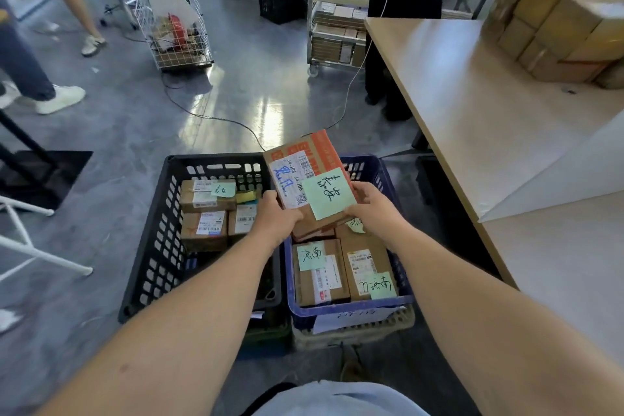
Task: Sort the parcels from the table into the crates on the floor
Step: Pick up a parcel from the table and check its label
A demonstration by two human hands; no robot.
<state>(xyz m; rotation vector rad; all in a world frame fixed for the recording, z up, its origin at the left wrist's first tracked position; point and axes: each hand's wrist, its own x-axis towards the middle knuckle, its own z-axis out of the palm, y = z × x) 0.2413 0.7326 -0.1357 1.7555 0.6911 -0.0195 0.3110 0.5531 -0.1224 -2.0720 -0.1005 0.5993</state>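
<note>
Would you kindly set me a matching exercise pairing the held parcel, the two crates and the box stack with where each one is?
Things:
1 parcel
2 black crate
3 blue crate
4 box stack

Places:
A on the table
B on the floor, left of the other crate
C held by the left hand and right hand
D right of the other crate

Pairs: 1-C, 2-B, 3-D, 4-A

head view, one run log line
left hand: grips parcel | right hand: grips parcel | status: not yet placed | blue crate: partly filled | black crate: partly filled
</note>
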